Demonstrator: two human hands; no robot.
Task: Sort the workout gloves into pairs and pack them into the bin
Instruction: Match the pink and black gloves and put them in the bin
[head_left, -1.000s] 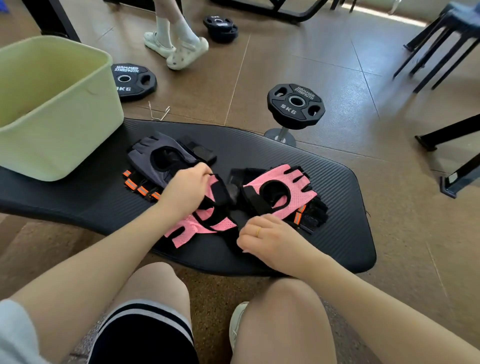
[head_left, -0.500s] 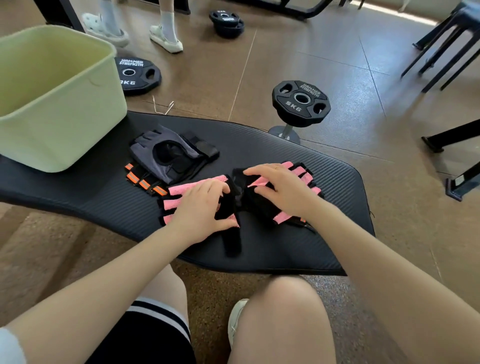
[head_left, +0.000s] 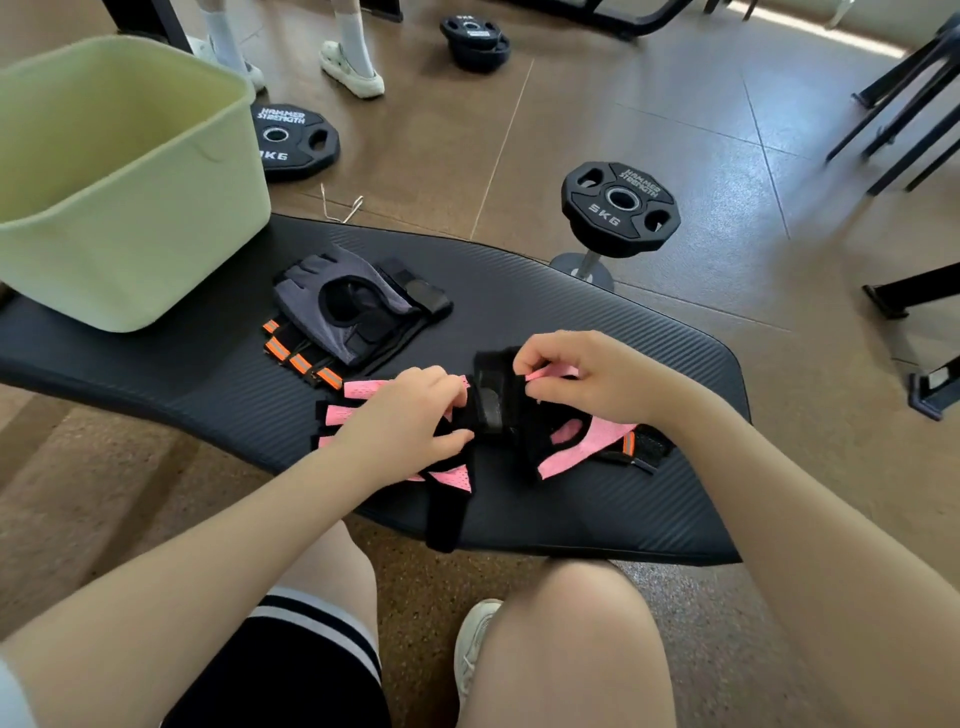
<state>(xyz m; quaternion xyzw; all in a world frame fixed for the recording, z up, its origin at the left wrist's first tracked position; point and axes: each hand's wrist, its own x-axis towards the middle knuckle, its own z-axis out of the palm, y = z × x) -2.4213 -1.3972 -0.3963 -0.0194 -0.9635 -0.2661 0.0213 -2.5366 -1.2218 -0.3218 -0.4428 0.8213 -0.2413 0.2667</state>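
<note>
Both hands work over the pink gloves at the near middle of the black padded tabletop (head_left: 597, 322). Left hand (head_left: 410, 421) rests on the left pink glove (head_left: 337, 415), its fingers curled onto the black wrist strap between the two gloves. Right hand (head_left: 582, 374) pinches a pink edge of the right pink glove (head_left: 587, 447) between thumb and fingertips, lifting it slightly. A black strap from the left glove trails toward the near edge. Farther left lies a grey glove (head_left: 343, 301) on top of a black glove with orange stripes (head_left: 298, 358); another orange-striped piece peeks out just right of the right pink glove. The pale green bin (head_left: 156, 249) stands at the far left of the tabletop. Weight plates (head_left: 618, 208) lie on the floor beyond.
</note>
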